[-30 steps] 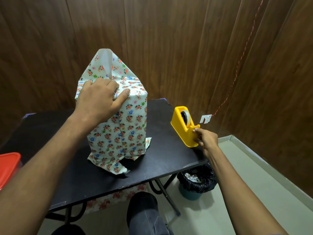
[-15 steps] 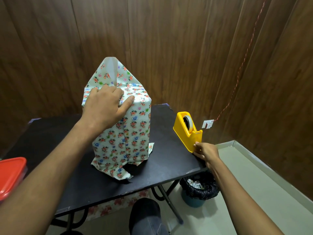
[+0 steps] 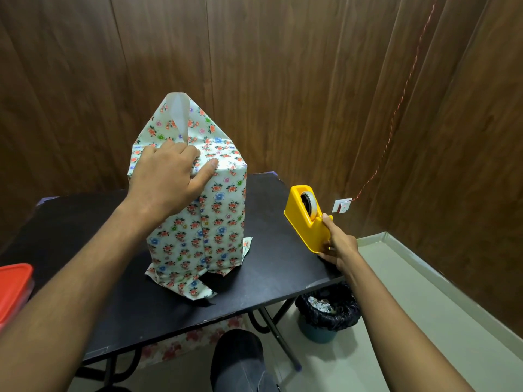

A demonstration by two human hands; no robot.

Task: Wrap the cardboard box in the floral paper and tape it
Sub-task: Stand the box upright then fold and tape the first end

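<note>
The box wrapped in floral paper (image 3: 209, 222) stands upright on the black table (image 3: 268, 273). A triangular paper flap (image 3: 181, 120) sticks up at its top, and loose paper spreads out at its base. My left hand (image 3: 167, 176) presses down on the folded paper at the box's top, thumb along the front edge. At the table's right edge sits the yellow tape dispenser (image 3: 307, 219); my right hand (image 3: 336, 244) holds its near end, thumb up by the cutter.
A red-lidded container (image 3: 12, 290) sits at the table's left edge. Below the table's right corner stands a bin with a black liner (image 3: 328, 315). Wooden walls close in behind and at the right. My knee (image 3: 240, 360) is under the table front.
My right hand moved down from the cutter to the dispenser's near end, then settled around it with the thumb up. My left hand kept pressing on the box top.
</note>
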